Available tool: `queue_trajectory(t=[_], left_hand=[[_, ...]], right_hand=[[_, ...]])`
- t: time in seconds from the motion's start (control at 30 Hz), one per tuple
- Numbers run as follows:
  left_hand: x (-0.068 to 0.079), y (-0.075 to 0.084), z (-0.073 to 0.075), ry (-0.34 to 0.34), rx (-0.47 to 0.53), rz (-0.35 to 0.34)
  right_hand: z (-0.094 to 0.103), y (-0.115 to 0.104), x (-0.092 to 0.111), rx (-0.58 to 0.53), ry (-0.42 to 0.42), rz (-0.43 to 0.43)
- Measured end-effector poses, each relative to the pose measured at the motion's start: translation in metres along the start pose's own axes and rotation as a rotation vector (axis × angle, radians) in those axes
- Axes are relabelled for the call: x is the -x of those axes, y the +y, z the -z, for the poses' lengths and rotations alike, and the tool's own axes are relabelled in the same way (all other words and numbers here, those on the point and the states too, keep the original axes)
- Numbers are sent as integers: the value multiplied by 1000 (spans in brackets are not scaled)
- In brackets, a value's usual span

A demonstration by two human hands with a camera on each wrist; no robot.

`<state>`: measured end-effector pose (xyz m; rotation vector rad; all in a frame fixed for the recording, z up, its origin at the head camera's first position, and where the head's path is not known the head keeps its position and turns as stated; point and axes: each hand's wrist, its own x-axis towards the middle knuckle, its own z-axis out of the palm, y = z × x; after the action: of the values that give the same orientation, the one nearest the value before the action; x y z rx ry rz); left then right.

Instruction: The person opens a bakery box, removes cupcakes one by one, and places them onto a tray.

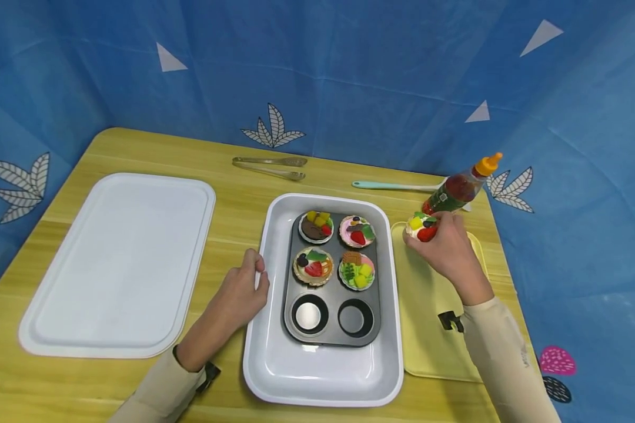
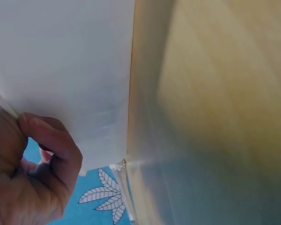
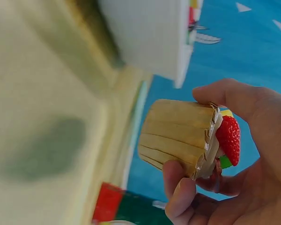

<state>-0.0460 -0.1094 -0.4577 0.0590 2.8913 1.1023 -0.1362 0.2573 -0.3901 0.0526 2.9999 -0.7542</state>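
My right hand (image 1: 451, 251) holds a fruit-topped cupcake (image 3: 178, 133) by its top edge, above the yellow tray (image 1: 428, 352). The cupcake has a tan pleated side, with a strawberry and yellow and green pieces on top. At the left side of the deep white tray (image 1: 317, 385), my left hand (image 1: 239, 296) pinches the rim between thumb and finger. Inside that tray lies a dark muffin pan (image 1: 332, 294). Several decorated cupcakes, such as a chocolate one (image 1: 316, 228), fill its back and middle cups; the two front cups hold nothing.
A flat white tray (image 1: 122, 258) lies at the left. Metal tongs (image 1: 270, 166) and a mint-handled utensil (image 1: 381, 185) lie along the back. Just behind my right hand stands a red sauce bottle (image 1: 457, 191) with an orange cap. A blue curtain (image 1: 317, 70) hangs behind the table.
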Motion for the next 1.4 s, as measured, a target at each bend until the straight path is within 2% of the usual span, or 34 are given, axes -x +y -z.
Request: queue_trajectory(t=[0.37, 0.67, 1.07, 1.4], left_hand=[[-1, -2, -2, 13, 3, -5], [-2, 0, -2, 5, 6, -6], [1, -2, -1, 19, 5, -11], [-2, -2, -2, -1, 7, 1]], right_hand=[[-24, 28, -18, 13, -18, -63], [-32, 45, -26, 8, -41, -104], [-40, 46, -31, 19, -25, -92], [-40, 44, -30, 39, -42, -113]])
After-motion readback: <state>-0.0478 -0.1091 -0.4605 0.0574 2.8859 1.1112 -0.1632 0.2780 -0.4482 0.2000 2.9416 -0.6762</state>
